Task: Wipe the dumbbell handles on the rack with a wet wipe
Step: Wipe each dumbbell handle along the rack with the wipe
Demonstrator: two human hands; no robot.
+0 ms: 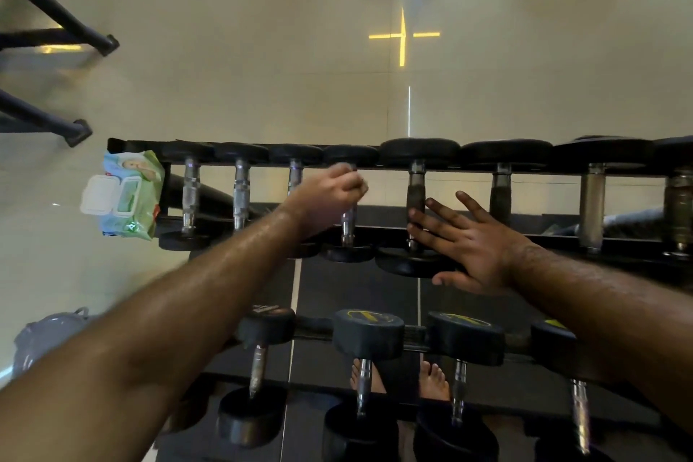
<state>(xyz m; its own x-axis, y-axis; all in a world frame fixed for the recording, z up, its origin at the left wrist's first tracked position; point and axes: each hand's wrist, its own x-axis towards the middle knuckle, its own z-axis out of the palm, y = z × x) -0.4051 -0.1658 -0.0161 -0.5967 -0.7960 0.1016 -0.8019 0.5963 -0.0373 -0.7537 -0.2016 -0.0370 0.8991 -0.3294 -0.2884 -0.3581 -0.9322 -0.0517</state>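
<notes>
Two bare forearms fill the lower frame, reaching forward over a black metal two-tier dumbbell rack. Lower tier, nearest: black rubber-headed dumbbells with chrome handles sit in a row, two bare feet visible on the dark floor beneath. Left hand is on the upper tier, grip clenched around the chrome handle of the fourth dumbbell from the left; a bit of pale material shows at the top of the fist, likely the wet wipe, blurred so cannot confirm. Right hand is released, fingers spread and straight, fingertips touching the dark worn handle of the fifth upper-tier dumbbell, palm over its near head. Upper tier runs left to right with small dumbbells at left, bigger black heads toward the right. Green and blue soft wet-wipe pack with a white flip lid rests at the rack's far left end, lid closed as far as visible. Beige glossy tiled floor lies beyond the rack, with black equipment legs at upper left. Grey rounded object at lower left, unclear what.
</notes>
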